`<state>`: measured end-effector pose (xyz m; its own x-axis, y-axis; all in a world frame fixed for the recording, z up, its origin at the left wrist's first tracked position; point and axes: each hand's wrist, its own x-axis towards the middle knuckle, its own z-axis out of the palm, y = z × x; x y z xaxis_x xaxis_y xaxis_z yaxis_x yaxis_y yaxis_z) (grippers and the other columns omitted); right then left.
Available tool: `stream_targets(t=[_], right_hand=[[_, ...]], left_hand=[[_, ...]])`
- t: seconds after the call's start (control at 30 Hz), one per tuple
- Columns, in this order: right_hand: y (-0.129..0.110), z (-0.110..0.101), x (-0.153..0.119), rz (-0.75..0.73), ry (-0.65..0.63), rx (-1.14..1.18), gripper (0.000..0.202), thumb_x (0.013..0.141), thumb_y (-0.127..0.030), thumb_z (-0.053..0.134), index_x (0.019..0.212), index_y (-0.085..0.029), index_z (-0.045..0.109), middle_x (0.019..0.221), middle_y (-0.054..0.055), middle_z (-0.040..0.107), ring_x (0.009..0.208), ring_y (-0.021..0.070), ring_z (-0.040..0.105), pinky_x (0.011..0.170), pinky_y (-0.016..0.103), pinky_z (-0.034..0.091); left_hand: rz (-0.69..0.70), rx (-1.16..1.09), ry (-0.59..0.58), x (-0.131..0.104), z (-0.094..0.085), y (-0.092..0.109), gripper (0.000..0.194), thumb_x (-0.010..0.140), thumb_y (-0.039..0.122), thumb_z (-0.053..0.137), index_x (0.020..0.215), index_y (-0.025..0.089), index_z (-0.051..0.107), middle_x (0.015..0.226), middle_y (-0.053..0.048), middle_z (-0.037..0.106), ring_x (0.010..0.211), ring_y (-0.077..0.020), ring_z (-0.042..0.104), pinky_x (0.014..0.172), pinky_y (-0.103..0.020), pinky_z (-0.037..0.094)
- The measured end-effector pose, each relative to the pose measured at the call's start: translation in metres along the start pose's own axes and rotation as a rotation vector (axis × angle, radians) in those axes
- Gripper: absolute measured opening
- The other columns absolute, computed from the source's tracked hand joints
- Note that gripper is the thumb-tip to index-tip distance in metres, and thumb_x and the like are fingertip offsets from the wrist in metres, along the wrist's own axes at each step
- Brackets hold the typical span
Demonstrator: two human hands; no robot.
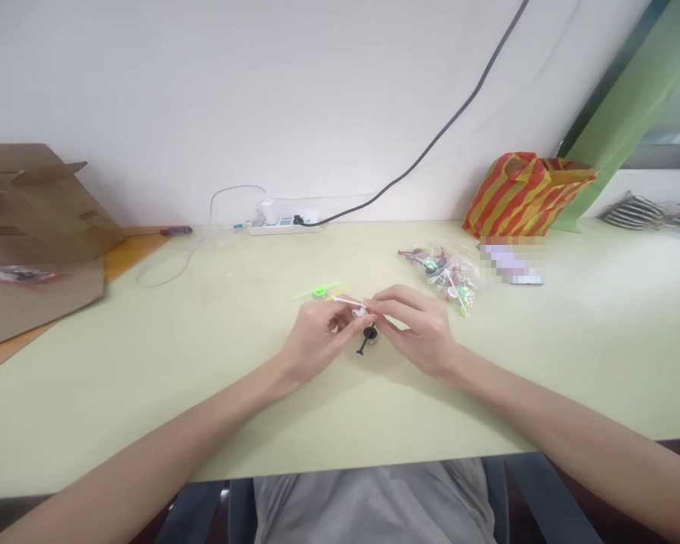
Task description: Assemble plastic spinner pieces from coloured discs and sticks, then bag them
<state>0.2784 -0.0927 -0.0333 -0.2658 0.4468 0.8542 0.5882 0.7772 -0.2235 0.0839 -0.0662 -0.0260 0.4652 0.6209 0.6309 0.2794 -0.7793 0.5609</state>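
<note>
Between my two hands, over the middle of the table (249, 423), is a small white plastic piece (359, 310) with a thin arm sticking out to the left. My left hand (322, 332) pinches it between thumb and fingers. From the other side, the closed fingertips of my right hand (411, 321) meet on the same piece. Just below the fingertips lies a black plastic piece (369, 333) with a round hub and a thin arm. Behind my left hand rests a bright green piece (319, 292) with long thin arms; a bit of yellow shows beside it.
A clear bag of small colourful parts (445, 276) lies back right, near a phone-like flat object (513, 264). Farther back stands a striped bag (521, 196). A power strip (283, 227) with cables sits by the wall. An open cardboard box (45, 211) is at left.
</note>
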Motion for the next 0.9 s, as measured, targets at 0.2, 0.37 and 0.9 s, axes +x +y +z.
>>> stream_targets(t=[0.2,0.37,0.9], right_hand=[[-0.001,0.0,0.0,-0.05,0.005,0.01,0.022,0.096,-0.011,0.057,0.101,-0.024,0.073,0.09,0.008,0.074,0.076,0.0155,0.068,0.063,0.027,0.053],[0.0,-0.001,0.0,-0.044,-0.022,0.045,0.026,0.097,-0.01,0.054,0.106,-0.026,0.074,0.091,0.007,0.072,0.078,0.0155,0.069,0.065,0.027,0.055],[-0.006,-0.004,0.004,-0.058,0.039,0.144,0.035,0.095,-0.005,0.058,0.117,-0.028,0.074,0.089,0.006,0.069,0.079,0.0161,0.067,0.067,0.03,0.056]], left_hand=[[-0.059,-0.067,-0.011,0.0,-0.001,0.006,0.032,0.097,0.037,0.064,0.072,0.016,0.065,0.061,0.0,0.062,0.049,-0.0076,0.047,0.045,-0.02,0.038],[-0.197,-0.19,-0.08,0.002,-0.006,0.014,0.03,0.097,0.039,0.064,0.081,0.015,0.072,0.064,-0.001,0.064,0.052,-0.0094,0.057,0.045,-0.02,0.042],[-0.361,-0.503,-0.194,0.003,-0.01,0.015,0.027,0.093,0.041,0.07,0.089,0.015,0.07,0.061,0.001,0.06,0.049,-0.0081,0.053,0.043,-0.019,0.041]])
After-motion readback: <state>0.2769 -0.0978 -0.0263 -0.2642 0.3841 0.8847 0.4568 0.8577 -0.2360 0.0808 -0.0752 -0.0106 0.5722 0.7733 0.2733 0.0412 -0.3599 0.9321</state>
